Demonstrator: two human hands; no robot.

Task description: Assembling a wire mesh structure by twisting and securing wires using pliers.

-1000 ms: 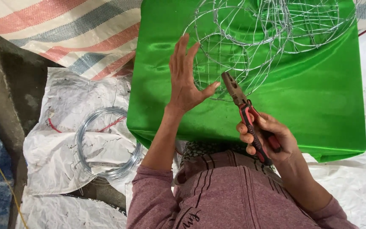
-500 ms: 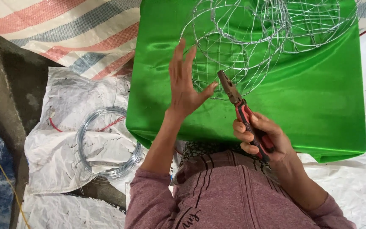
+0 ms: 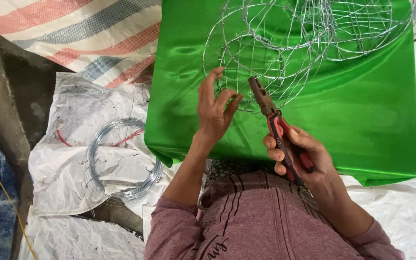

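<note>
A wire mesh frame [image 3: 294,45] made of round loops lies on a shiny green cloth [image 3: 362,120]. My left hand [image 3: 214,111] rests at the frame's near left edge, its fingers curled onto a wire there. My right hand [image 3: 298,155] grips red-handled pliers [image 3: 275,126] by the handles. The pliers' dark jaws point up at the frame's near rim, just right of my left fingers.
A coil of bare steel wire [image 3: 121,161] lies on crumpled white sheeting [image 3: 68,144] at the left. A striped red, blue and white tarp [image 3: 73,33] covers the far left. A thin yellow cord [image 3: 6,202] runs along the left edge.
My left hand's spread fingers have curled down onto the frame's wire. The pliers have moved left and closer to the frame's near rim.
</note>
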